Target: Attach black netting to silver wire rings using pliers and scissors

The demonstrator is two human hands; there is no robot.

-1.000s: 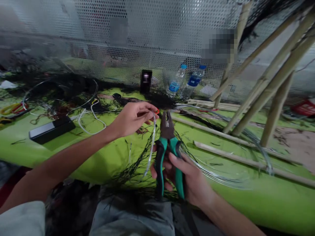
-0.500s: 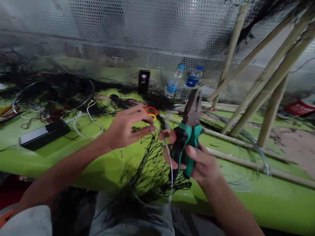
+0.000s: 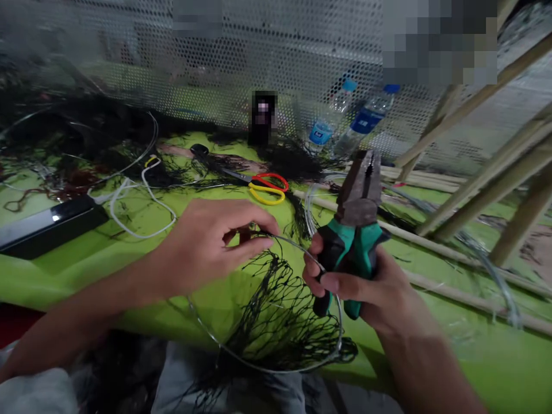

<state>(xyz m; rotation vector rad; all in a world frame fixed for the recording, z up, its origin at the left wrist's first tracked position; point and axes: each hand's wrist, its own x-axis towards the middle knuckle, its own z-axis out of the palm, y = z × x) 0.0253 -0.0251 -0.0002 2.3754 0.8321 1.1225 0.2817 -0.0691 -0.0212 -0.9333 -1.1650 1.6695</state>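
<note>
Between its thumb and fingers, my left hand (image 3: 215,247) pinches a thin metal wire (image 3: 297,244) together with the top of a piece of black netting (image 3: 282,305). The wire bends round in a wide loop that passes in front of the netting, its lower part near my lap. My right hand (image 3: 371,293) is wrapped round a pair of combination pliers (image 3: 357,201) with black and green handles. The jaws point up, away from the wire. That hand's thumb and fingertips also grip the wire. The netting hangs down over the table's front edge.
Scissors (image 3: 267,187) with red and yellow handles lie beyond my left hand. A black box (image 3: 54,221) and a white cord (image 3: 142,233) are at left. Two water bottles (image 3: 321,129) stand by the perforated metal panel. Wooden poles (image 3: 478,195) lean at right on the green table (image 3: 483,351).
My right hand and the pliers have moved right, apart from my left hand. The wire now shows as a wide loop. The scissors have come out from behind my left hand.
</note>
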